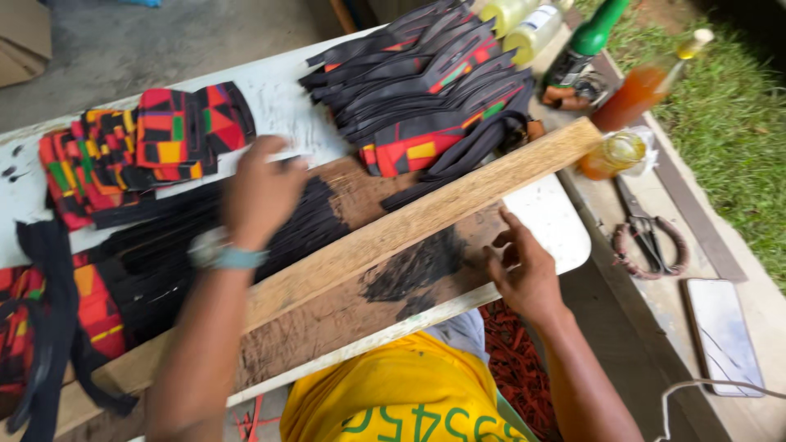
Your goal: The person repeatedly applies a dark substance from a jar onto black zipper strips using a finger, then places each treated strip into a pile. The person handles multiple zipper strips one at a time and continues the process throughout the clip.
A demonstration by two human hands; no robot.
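My left hand (pixel 260 195) reaches over a wooden board to a pile of thin black strips (pixel 176 245), its fingers down on them; whether it grips one I cannot tell. My right hand (pixel 524 270) rests with spread fingers on the stained wooden board (pixel 327 315), beside a dark black smear (pixel 413 270). A long wooden plank (pixel 458 196) lies diagonally across the board between the two hands. Stacks of red, yellow, green and black patterned fabric pieces (pixel 143 147) lie at the far left, and more patterned pieces (pixel 434 90) at the far middle.
Bottles, a green one (pixel 589 41) and an orange one (pixel 634 94), stand at the far right with a small jar (pixel 618 151). Scissors (pixel 651 241) and a phone (pixel 720 331) lie on the ledge at right. Grass lies beyond. A white table (pixel 278 106) carries everything.
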